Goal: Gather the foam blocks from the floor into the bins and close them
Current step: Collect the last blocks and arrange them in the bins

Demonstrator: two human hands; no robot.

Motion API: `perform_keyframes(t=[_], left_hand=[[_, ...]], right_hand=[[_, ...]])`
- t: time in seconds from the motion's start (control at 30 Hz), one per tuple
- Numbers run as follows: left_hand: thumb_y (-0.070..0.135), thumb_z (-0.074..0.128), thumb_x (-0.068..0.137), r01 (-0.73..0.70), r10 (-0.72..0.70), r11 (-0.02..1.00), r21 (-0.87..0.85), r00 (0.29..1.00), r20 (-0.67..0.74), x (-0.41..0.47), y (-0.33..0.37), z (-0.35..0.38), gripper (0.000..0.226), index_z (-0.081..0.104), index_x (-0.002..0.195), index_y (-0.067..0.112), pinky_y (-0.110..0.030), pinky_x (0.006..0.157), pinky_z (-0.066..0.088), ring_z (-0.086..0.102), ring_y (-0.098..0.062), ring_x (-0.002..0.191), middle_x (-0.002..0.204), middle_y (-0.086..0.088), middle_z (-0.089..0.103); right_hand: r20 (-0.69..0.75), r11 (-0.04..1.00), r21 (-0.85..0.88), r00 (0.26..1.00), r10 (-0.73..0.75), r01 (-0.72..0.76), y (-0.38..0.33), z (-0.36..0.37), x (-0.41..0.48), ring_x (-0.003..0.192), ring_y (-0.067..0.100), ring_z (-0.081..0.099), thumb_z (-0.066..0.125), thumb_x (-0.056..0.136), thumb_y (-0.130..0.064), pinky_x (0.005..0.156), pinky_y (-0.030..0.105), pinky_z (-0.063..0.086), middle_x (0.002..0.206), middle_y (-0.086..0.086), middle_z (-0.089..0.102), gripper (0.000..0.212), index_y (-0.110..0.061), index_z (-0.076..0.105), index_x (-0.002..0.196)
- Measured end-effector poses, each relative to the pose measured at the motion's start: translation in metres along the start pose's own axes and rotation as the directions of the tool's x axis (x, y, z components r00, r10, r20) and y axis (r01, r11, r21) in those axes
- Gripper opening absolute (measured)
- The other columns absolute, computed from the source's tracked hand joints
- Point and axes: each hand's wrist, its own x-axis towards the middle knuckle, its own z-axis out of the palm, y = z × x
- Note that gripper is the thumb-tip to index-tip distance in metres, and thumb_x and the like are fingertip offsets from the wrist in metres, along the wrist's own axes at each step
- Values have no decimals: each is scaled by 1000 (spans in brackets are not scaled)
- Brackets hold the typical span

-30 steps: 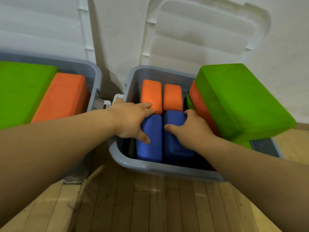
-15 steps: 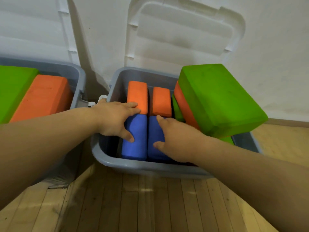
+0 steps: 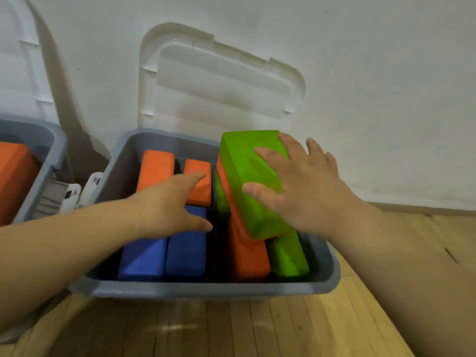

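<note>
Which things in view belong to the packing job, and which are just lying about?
Job: green block, under the right hand; left hand; blue blocks; orange blocks; open bin; its lid; second bin at left.
Just there: wall; wooden floor.

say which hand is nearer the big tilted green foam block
Right. The right hand rests spread on the big tilted green foam block; the left hand is apart, to its left, over an orange foam block and a blue foam block.

no text, label or number can be read anywhere.
</note>
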Motion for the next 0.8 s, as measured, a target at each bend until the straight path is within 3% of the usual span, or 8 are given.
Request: perform_keyframes(t=[0.07, 0.13, 0.27, 0.33, 0.43, 0.57, 0.7, 0.8], left_hand=[[52, 89, 70, -14, 16, 990, -139, 1000, 15, 3, 15, 16, 122, 12, 163, 31, -17, 99, 36, 49, -11, 135, 153, 9, 44], [51, 91, 68, -31, 43, 973, -230, 998, 49, 7, 24, 32, 128, 5, 163, 37, -13, 94, 36, 51, -7, 131, 138, 21, 44], [51, 95, 63, 16, 53, 904, -428, 988, 148, 19, 32, 55, 146, -13, 162, 39, -23, 104, 43, 49, -9, 133, 146, 17, 39], [52, 97, 55, 28, 99, 807, -589, 978, 183, 23, 35, 63, 156, -21, 158, 44, -27, 112, 42, 42, -3, 141, 160, 21, 29], [38, 98, 53, 45, 158, 617, -786, 971, 179, 25, 34, 75, 158, -23, 155, 51, -40, 114, 46, 46, -3, 140, 163, 21, 32], [27, 100, 56, 45, 124, 543, -838, 983, 133, 20, 32, 80, 158, -22, 153, 56, -42, 110, 49, 53, -3, 134, 153, 26, 43], [0, 89, 74, -13, 133, 524, -852, 989, 67, 16, 32, 72, 140, -12, 155, 53, -29, 100, 55, 58, 0, 127, 140, 32, 52], [20, 95, 61, -6, 118, 534, -846, 991, 67, 12, 31, 65, 152, -20, 157, 48, -35, 105, 53, 57, -5, 131, 150, 23, 48]], right_hand=[[84, 993, 56, 992, 97, -102, 23, 7, 4, 154, 44, 8, 29, 75, -97, 121, 63, 17, 171, -10, -4, 95, -54, 6, 157], [189, 971, 174, 973, 130, -164, 39, 18, 6, 154, 40, 16, 34, 69, -100, 122, 55, 24, 171, -11, -7, 104, -55, 3, 157], [195, 927, 335, 975, 108, -170, 51, 32, 6, 154, 23, 26, 49, 70, -94, 119, 37, 30, 171, -11, -4, 107, -51, 8, 160], [165, 918, 362, 981, 105, -159, 49, 35, 6, 153, 20, 26, 51, 72, -92, 117, 37, 30, 171, -11, -1, 106, -50, 11, 160], [133, 898, 409, 984, 115, -160, 52, 41, 6, 154, 16, 24, 51, 71, -92, 118, 35, 28, 171, -11, 5, 105, -47, 18, 160], [50, 846, 509, 987, 154, -158, 56, 47, 6, 151, 10, 27, 61, 81, -77, 115, 26, 24, 167, -8, 24, 93, -40, 29, 160], [34, 708, 688, 981, 190, -161, 47, 62, 7, 148, 10, 32, 66, 89, -62, 110, 22, 27, 164, -9, 31, 85, -36, 29, 161], [22, 667, 730, 980, 199, -151, 41, 67, 11, 148, 9, 31, 68, 88, -60, 111, 22, 26, 164, -11, 30, 88, -36, 26, 161]])
